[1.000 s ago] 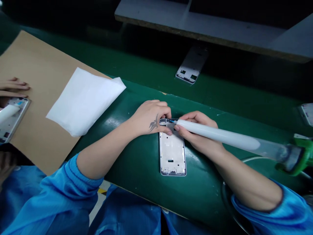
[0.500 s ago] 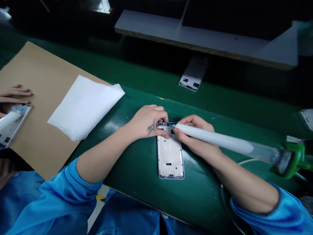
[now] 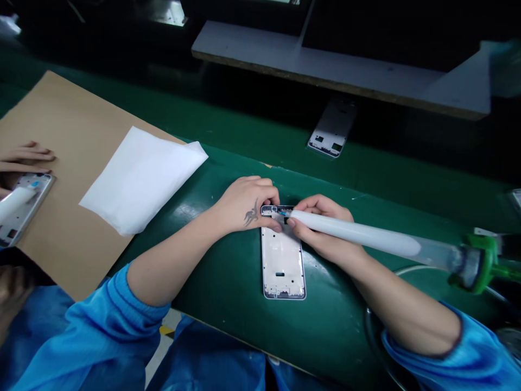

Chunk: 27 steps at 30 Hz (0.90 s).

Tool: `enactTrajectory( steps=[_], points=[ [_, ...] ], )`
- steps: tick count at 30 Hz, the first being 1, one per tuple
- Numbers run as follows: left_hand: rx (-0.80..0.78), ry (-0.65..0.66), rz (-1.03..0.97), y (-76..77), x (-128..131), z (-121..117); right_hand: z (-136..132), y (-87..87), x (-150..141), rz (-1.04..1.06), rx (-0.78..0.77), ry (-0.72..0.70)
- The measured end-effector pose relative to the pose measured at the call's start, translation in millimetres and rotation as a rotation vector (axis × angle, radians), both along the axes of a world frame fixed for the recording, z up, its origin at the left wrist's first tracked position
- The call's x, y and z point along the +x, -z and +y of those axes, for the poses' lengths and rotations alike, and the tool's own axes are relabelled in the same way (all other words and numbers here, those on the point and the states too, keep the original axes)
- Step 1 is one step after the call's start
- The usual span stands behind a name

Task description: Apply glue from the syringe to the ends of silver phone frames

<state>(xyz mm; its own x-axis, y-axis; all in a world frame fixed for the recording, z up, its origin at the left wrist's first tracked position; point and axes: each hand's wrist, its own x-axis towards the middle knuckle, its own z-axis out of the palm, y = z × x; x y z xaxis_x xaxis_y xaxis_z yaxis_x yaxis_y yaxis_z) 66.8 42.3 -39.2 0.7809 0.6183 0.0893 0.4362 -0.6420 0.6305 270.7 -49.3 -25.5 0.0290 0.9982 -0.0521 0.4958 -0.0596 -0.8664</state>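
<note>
A white phone frame (image 3: 282, 260) lies flat on the green bench in front of me. My left hand (image 3: 244, 203) presses its fingers on the frame's top left corner and holds it down. My right hand (image 3: 325, 231) grips a long white dispensing syringe (image 3: 366, 237) like a pen. Its blue tip touches the frame's top edge between my two hands. The syringe's back end has a green cap (image 3: 480, 260) with a hose leading off to the right.
A white sheet (image 3: 140, 176) lies on a brown cardboard mat (image 3: 61, 136) at the left. A co-worker's hand (image 3: 24, 157) holds another phone frame (image 3: 22, 209) at the far left. One more frame (image 3: 331, 129) rests on the green belt behind, under a grey shelf (image 3: 325, 60).
The syringe tip has shifted slightly along the frame's top edge. The frame on the rear belt has drifted to the right. My left hand has stayed on the frame's corner.
</note>
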Motion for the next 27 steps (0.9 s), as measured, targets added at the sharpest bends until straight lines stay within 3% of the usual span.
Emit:
enactTrajectory(
  steps=[20, 27],
  points=[
    [-0.003, -0.001, 0.005, -1.3, -1.6, 0.1, 0.2, 7.3, 2.0, 0.022, 0.012, -0.033],
    [0.026, -0.038, 0.009, -0.8, -1.7, -2.4, -7.5, 21.2, 15.8, 0.242, 0.114, -0.03]
  ],
)
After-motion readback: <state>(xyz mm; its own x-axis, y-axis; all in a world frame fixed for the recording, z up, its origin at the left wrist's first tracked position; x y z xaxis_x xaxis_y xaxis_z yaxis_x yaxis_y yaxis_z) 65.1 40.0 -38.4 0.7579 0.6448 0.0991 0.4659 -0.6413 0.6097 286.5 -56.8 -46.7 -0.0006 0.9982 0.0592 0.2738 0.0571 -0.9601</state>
